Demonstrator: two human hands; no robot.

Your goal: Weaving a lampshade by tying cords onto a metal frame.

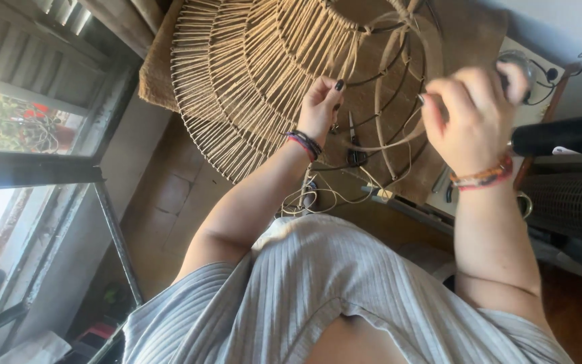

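Left hand (319, 108) is clamped on the wire lampshade frame (271, 74), which lies across the burlap mat's (153, 84) middle. Right hand (469, 118), blurred, pinches the jute cord (399, 138) taut. Loose cord dangling over the near edge could snag, slackening the wraps.

Window frame (35, 172), black scissors (354, 149)
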